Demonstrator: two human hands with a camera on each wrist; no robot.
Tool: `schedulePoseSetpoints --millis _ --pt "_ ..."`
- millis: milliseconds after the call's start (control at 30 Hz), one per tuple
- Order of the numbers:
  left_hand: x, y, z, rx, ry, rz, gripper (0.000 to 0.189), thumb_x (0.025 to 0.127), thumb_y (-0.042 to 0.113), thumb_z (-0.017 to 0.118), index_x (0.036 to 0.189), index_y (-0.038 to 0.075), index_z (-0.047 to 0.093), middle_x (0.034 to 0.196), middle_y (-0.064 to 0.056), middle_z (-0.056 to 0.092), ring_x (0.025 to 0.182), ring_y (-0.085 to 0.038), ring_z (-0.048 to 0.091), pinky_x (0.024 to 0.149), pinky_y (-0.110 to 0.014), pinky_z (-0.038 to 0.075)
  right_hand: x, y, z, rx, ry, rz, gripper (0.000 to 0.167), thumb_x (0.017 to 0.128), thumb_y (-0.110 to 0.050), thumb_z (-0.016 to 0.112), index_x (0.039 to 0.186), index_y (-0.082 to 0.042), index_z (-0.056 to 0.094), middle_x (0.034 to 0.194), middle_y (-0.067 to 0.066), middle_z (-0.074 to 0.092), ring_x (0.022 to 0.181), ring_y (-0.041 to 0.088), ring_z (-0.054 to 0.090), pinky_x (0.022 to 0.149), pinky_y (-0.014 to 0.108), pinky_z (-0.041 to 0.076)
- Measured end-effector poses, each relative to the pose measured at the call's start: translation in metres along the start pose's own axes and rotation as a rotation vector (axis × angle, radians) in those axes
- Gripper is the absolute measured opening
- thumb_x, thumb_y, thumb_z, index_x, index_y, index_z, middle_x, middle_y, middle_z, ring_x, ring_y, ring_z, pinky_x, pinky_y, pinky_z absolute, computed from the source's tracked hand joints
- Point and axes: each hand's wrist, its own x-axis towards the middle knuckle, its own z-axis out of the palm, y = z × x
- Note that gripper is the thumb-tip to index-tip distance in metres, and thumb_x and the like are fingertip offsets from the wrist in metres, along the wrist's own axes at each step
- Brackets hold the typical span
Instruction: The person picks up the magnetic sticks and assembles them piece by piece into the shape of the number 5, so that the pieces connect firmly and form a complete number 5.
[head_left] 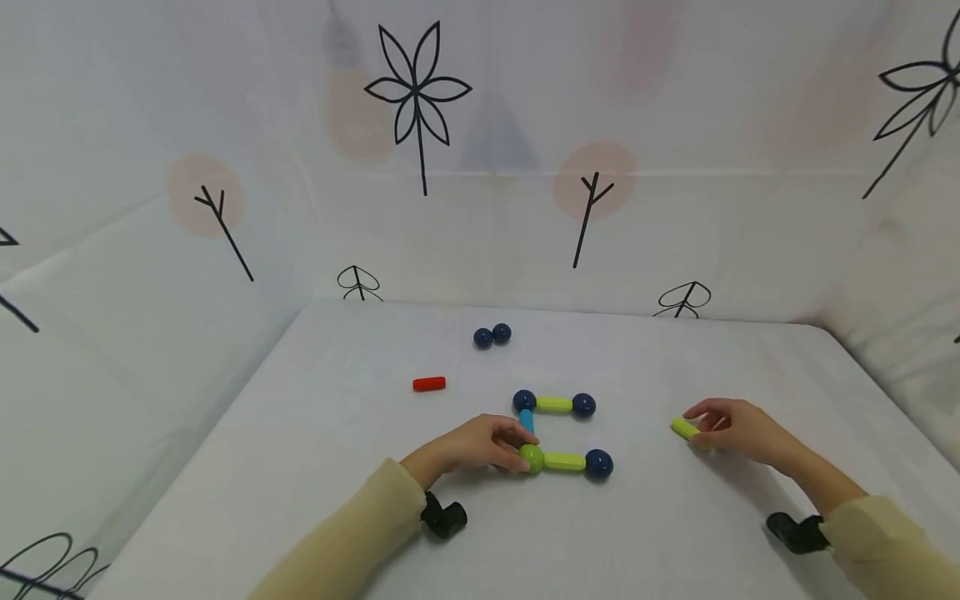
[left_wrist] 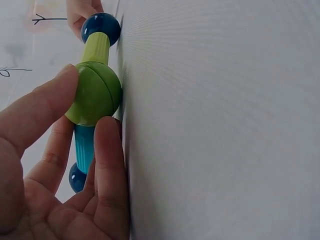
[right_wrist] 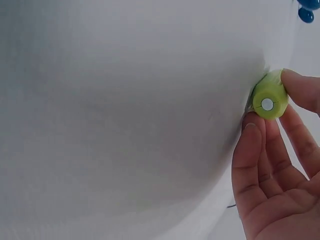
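In the head view my left hand (head_left: pixel 480 443) holds a green ball (head_left: pixel 532 459) at the near left corner of a joined shape. From this ball a lime rod (head_left: pixel 564 462) runs right to a dark blue ball (head_left: pixel 598 464). A light blue rod (head_left: pixel 527 419) leads back to another dark blue ball (head_left: pixel 524 401), where a second lime rod (head_left: pixel 554 404) ends in a further dark blue ball (head_left: pixel 583 405). Off to the right, my right hand (head_left: pixel 738 429) pinches a loose lime rod (right_wrist: pixel 270 95), low over the table; its end shows a round silvery disc.
Two dark blue balls (head_left: pixel 492 336) sit side by side toward the back of the white table (head_left: pixel 360 367). A red rod (head_left: pixel 429 384) lies left of the shape. Behind the table hangs a pale printed cloth (head_left: pixel 487 233). Each wrist carries a black camera (head_left: pixel 444 517).
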Motion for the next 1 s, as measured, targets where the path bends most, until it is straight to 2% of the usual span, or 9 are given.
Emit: schedulePoseSetpoints --millis 267,633,1000 --pt "0.000 0.000 0.000 -0.003 0.003 -0.002 0.030 0.081 0.013 0.073 0.110 0.018 0.067 0.102 0.005 0.064 0.097 -0.010 0.058 0.080 -0.027 0.049 -0.006 -0.015 0.012 0.081 -0.043 -0.019 0.034 0.082 -0.008 0.067 0.113 0.004 0.059 0.084 0.006 0.056 0.075 0.020 0.052 0.057 0.027 0.048" --pt "-0.001 0.000 0.000 -0.023 0.010 -0.010 0.030 0.081 0.011 0.073 0.109 0.017 0.067 0.102 0.004 0.064 0.097 -0.011 0.058 0.079 -0.028 0.049 -0.009 -0.034 0.031 0.240 -0.161 -0.033 0.039 0.083 -0.007 0.064 0.119 0.004 0.055 0.082 0.008 0.054 0.076 0.023 0.051 0.059 0.029 0.050" --pt "0.001 -0.001 0.000 -0.030 0.016 -0.014 0.030 0.081 0.012 0.073 0.109 0.017 0.067 0.103 0.004 0.064 0.097 -0.011 0.058 0.078 -0.029 0.050 -0.015 -0.052 0.042 0.339 -0.232 -0.021 0.036 0.082 -0.006 0.062 0.115 0.003 0.051 0.080 0.008 0.054 0.075 0.023 0.054 0.061 0.032 0.052"
